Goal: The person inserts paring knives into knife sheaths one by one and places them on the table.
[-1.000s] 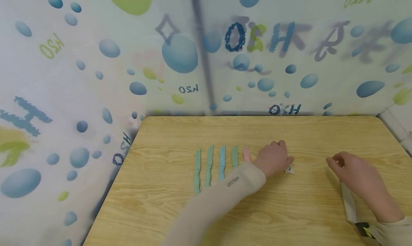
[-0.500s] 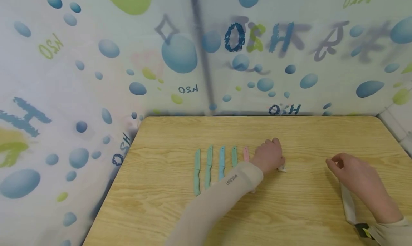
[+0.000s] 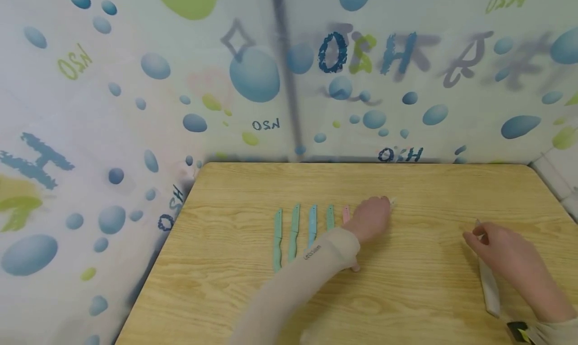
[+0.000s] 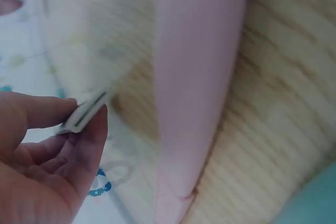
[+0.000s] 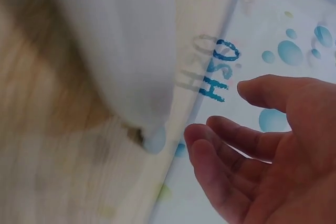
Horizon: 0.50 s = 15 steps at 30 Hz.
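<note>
In the head view my left hand (image 3: 372,217) reaches over the table beside a pink knife (image 3: 346,213). The left wrist view shows its thumb and fingers pinching a small flat white piece (image 4: 84,114) with a dark line along it; its exact kind is unclear. The pink knife looms large and close in that view. My right hand (image 3: 515,254) hovers at the right, fingers loosely bent and holding nothing. Under and beside it lies a long white knife-shaped thing (image 3: 489,287), its upper part partly hidden by the hand. The right wrist view shows its thick white end (image 5: 131,51) up close.
Left of the pink knife stand in a row a green knife (image 3: 277,239), another green knife (image 3: 294,232), a blue knife (image 3: 313,224) and a third green knife (image 3: 330,217). My left sleeve (image 3: 298,285) covers some lower ends. A patterned wall (image 3: 307,119) backs the wooden table (image 3: 406,305).
My left hand has moved left, and the white piece now shows past its far side instead of below it. The right hand has shifted slightly right and down, uncovering more of the white knife-shaped thing.
</note>
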### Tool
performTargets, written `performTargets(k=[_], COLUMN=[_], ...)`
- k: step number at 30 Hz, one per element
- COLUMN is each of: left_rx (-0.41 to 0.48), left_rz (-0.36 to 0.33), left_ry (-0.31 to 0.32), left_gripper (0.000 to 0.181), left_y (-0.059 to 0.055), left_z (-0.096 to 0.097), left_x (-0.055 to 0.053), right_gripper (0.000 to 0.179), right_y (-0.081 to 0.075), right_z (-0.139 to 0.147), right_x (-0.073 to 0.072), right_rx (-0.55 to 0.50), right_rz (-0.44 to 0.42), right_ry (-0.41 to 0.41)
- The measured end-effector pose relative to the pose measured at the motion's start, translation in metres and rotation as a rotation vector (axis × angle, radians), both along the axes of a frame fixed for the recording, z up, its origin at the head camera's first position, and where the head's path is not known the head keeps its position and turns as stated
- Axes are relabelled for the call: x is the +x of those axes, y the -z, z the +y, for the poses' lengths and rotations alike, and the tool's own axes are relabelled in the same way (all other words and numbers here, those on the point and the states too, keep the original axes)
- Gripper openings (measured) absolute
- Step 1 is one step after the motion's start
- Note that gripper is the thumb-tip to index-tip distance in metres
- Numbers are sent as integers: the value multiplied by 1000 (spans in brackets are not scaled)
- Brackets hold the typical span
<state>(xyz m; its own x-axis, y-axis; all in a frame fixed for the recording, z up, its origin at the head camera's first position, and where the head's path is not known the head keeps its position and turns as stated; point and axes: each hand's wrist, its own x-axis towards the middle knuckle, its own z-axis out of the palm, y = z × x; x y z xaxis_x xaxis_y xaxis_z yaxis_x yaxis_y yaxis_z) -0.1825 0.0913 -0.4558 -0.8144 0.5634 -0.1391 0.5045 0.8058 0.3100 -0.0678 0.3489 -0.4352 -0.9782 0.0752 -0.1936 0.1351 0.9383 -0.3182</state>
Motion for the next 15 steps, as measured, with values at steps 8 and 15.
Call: performTargets(k=[8, 15], left_rx=[461, 739], left_rz=[-225, -369], left_ry=[-123, -187], left_gripper=[23, 23], left_y=[-15, -19], left_z=[-35, -68], left_x=[-6, -11], right_gripper=[61, 56], right_y=[8, 16], right_z=[14, 24], right_x=[7, 20], right_rx=[2, 6], right_rz=[-125, -267], right_ry=[29, 64])
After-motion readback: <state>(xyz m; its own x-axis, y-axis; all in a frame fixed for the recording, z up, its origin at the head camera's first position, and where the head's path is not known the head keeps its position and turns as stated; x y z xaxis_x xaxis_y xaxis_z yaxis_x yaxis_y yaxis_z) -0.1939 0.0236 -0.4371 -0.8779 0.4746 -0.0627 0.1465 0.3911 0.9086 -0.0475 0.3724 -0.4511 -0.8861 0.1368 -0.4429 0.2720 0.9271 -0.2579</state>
